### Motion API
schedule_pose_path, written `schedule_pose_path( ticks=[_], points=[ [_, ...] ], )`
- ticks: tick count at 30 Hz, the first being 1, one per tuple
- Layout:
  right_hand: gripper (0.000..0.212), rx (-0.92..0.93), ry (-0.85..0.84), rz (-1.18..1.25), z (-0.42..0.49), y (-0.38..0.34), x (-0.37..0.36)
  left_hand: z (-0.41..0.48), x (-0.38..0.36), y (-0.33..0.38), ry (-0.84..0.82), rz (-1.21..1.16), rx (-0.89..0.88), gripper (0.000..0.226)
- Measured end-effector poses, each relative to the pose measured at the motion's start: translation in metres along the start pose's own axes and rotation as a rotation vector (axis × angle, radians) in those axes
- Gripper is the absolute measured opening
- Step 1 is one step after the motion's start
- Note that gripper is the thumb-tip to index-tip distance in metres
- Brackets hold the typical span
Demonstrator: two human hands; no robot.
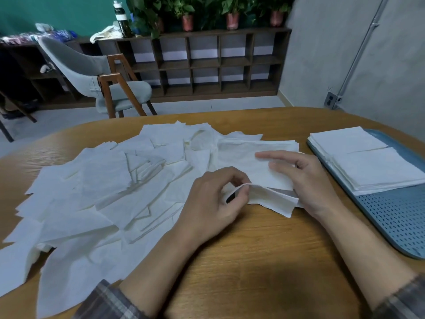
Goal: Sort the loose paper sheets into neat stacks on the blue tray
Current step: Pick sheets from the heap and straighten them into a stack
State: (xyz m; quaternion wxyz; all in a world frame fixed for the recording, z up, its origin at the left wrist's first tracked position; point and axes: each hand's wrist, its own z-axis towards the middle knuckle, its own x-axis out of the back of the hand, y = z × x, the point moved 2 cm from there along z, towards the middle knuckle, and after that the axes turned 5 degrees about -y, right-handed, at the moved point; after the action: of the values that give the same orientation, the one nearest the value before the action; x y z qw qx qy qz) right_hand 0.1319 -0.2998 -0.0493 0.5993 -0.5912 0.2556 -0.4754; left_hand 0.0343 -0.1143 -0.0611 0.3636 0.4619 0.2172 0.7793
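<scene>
Pinching one sheet's (271, 196) lifted edge with the left grip (213, 201) at mid-desk (253, 261); pressing the small pile (241, 157) under the right grip (308, 180), fingers straight, unclenched. Loose sheets (92, 192) strewn over the left half; two neat stacks (368, 162) on the blue tray (395, 217) at the right edge.

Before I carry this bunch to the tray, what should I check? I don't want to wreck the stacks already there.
1. Grip: left hand pinches the near edge of the gathered sheets: ok.
2. Hold-down: right hand rests on top of them: ok.
3. Edges squared: not ok, the near corner fans out.
4. Bare room on the blue tray: ok, its near end is free.
5. The two stacks on the tray look tidy: ok.
6. Sorting done: not ok, many loose sheets lie scattered on the wooden table.
</scene>
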Motion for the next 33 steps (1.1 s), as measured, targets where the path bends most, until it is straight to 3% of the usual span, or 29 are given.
schedule_pose_path(
  ticks=[2,4,6,8,11,12,16,24,27,30,33],
  points=[
    [0.034,-0.004,-0.076,0.114,-0.001,-0.002,0.0,0.001,0.007,0.003,0.044,-0.107,0.05,0.007],
    [0.071,-0.064,-0.21,0.297,-0.003,0.001,-0.001,0.002,0.014,0.004,0.079,-0.195,0.111,0.007],
    [0.092,-0.076,-0.294,0.333,-0.005,0.003,-0.004,0.003,0.019,0.001,0.097,-0.238,0.17,0.009],
    [0.079,-0.065,-0.26,0.252,-0.006,0.002,-0.009,0.003,0.023,-0.001,0.109,-0.241,0.207,0.01],
    [0.014,-0.014,-0.155,0.114,-0.007,-0.006,-0.013,0.005,0.026,-0.003,0.162,-0.238,0.231,0.014],
    [0.012,-0.005,-0.155,0.101,-0.008,-0.008,-0.015,0.006,0.026,-0.004,0.183,-0.233,0.233,0.015],
    [0.029,-0.001,-0.198,0.138,-0.011,-0.014,-0.017,0.007,0.026,-0.006,0.227,-0.239,0.25,0.016],
    [0.024,0.002,-0.171,0.086,-0.013,-0.017,-0.021,0.007,0.029,-0.005,0.251,-0.237,0.271,0.015],
    [0.033,0.029,-0.181,0.13,-0.012,-0.019,-0.021,0.006,0.028,-0.004,0.27,-0.207,0.257,0.017],
    [0.054,0.061,-0.173,0.199,-0.01,-0.019,-0.018,0.006,0.028,-0.004,0.333,-0.107,0.24,0.037],
    [0.073,0.056,-0.197,0.453,-0.008,-0.02,-0.017,0.008,0.032,-0.004,0.212,-0.336,0.362,0.062]
  ],
)
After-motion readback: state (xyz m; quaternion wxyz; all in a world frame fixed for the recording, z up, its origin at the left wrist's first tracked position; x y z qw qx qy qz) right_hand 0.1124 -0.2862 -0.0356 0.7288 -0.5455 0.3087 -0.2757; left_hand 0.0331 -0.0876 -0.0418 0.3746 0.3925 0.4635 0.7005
